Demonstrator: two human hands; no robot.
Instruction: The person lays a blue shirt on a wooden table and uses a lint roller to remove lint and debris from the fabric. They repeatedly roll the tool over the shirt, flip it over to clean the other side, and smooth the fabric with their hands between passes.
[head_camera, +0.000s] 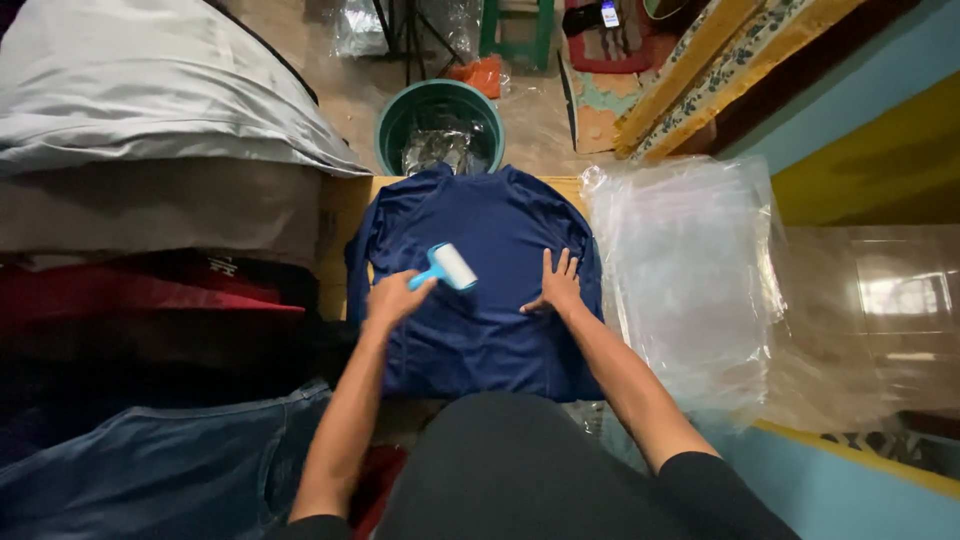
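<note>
A navy shirt lies spread on the tabletop. The left hand grips a blue-handled lint roller mid-chest — fingers closed around it — while the right hand presses flat, fingers spread. Rolling looks underway, lower half seemingly left.

We reach both bare forearms forward; our left hand is curled into a closed grip, our right hand lies flat, palm down, fingers spread

Left hand: grips blue lint roller, centre frame.
Right hand: flat on navy shirt.
Worktop: under shirt.
Plastic bags: right.
</note>
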